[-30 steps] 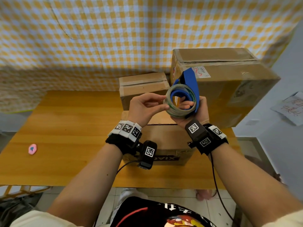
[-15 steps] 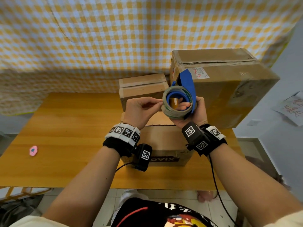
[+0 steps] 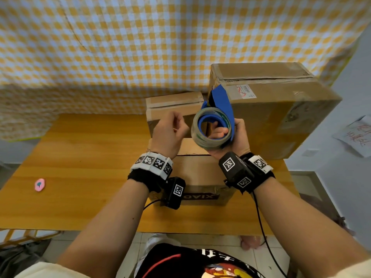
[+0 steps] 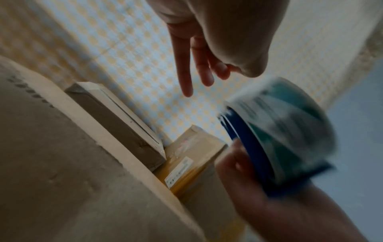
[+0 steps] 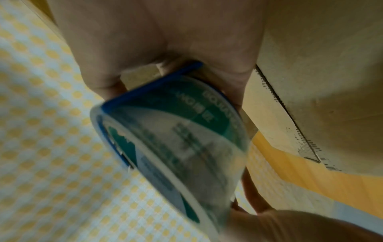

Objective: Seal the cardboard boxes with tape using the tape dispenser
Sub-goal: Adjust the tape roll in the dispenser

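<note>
Right hand (image 3: 239, 137) wrapped around the blue tape dispenser (image 3: 221, 105), held up above the near cardboard box (image 3: 200, 171), fingers passed through the core and showing inside the ring. Roll of clear tape (image 3: 210, 130) seated on the dispenser, greenish print on its inner label, blurred in both wrist views. Left hand (image 3: 169, 133) raised just left of the roll, close to it but apart from it in the head view, fingers loosely bent and gripping nothing; in the left wrist view, two fingers (image 4: 184, 78) stretched forward, the thumb tip beside the roll's edge. Could not tell whether any loose tape end lay between thumb and roll. Near box rested on the wooden table (image 3: 84, 157) at its front edge, top seam showing as a dark line, printed lettering on the side facing the person. Small cardboard box (image 3: 172, 105) stood behind it, pale tape along its top. Large cardboard box (image 3: 281, 109) stood to the right, touching the small one, with a white label near its top left corner. Pink round object (image 3: 40, 185) lay alone far left on the table. Yellow-and-white checked cloth (image 3: 140, 47) hung behind everything.
</note>
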